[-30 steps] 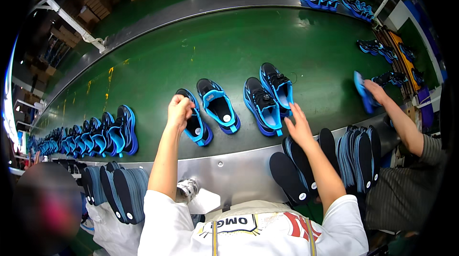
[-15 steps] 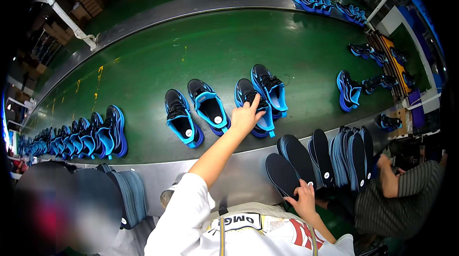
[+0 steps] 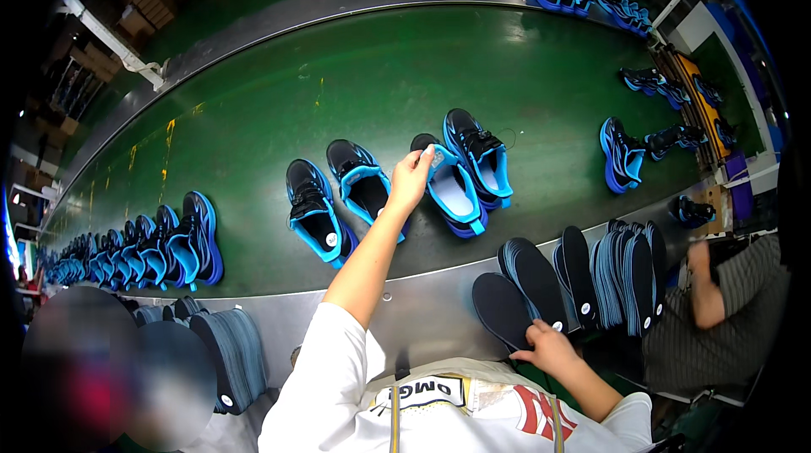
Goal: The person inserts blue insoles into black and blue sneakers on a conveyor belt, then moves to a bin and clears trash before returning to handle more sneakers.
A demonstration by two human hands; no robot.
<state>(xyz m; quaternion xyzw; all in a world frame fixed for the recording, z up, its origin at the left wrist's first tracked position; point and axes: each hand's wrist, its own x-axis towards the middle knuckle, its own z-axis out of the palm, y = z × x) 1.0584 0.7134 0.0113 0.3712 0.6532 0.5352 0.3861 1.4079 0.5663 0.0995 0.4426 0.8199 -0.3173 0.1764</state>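
My left hand [image 3: 410, 182] pinches the tongue of a black and blue sneaker [image 3: 460, 215], folding it back so that the pale inside of the shoe shows. Its mate, another sneaker [image 3: 478, 154], touches it on the right, also with a pale inside. Left of my forearm stands a second pair: a sneaker with a dark insole and a round white sticker [image 3: 321, 218], and one partly covered by my arm [image 3: 358, 174]. My right hand [image 3: 553, 350] is closed on the heel end of a dark insole [image 3: 503, 308], held over the metal edge in front of me.
Stacked insoles [image 3: 623, 280] lie along the metal ledge [image 3: 405, 305] at right, more [image 3: 230, 356] at left. Rows of sneakers [image 3: 182, 242] stand on the green belt [image 3: 279, 81] at left, others [image 3: 621, 157] at right. A co-worker in a striped shirt [image 3: 718, 326] is close on the right.
My left hand has moved off the sneaker's laces and now pulls its tongue back, opening the shoe wider. My right hand keeps the insole, with slight movement.
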